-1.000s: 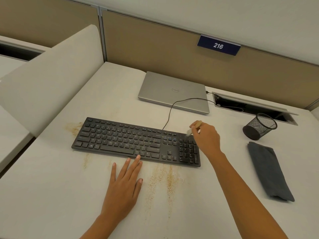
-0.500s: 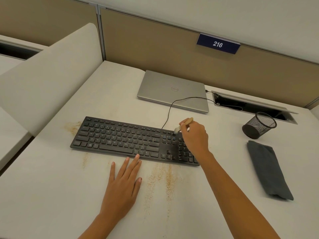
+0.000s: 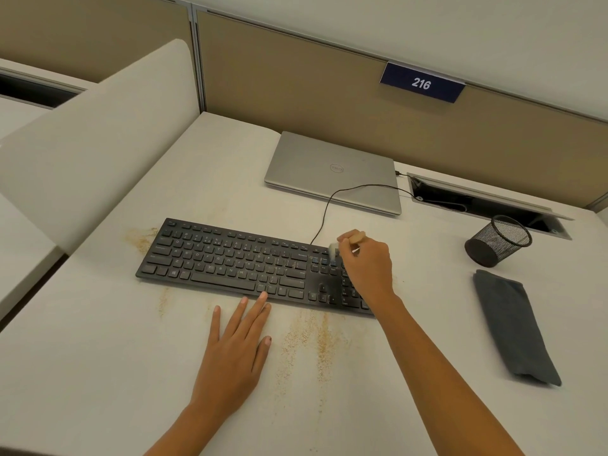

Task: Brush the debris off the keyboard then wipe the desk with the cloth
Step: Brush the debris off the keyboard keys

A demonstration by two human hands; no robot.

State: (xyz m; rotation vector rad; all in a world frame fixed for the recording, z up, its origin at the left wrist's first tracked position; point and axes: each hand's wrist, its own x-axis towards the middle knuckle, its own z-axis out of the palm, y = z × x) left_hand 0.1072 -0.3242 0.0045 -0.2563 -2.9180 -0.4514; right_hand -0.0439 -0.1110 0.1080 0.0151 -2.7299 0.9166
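Right hand slid left — grips brush over keyboard (left hand flat).

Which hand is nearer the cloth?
Right. The right hand, gripping the brush, is over the keyboard's right end, left of the cloth; the left hand lies flat on the desk, farther left.

The right end of the keyboard is covered by the right hand. Most of the brush is enclosed in that hand, and its bristles are blurred. The key legends cannot be read. Beyond the keyboard, the cable is lost inside the desk slot. On the near side of the keyboard, both arms are cut off by the lower edge.
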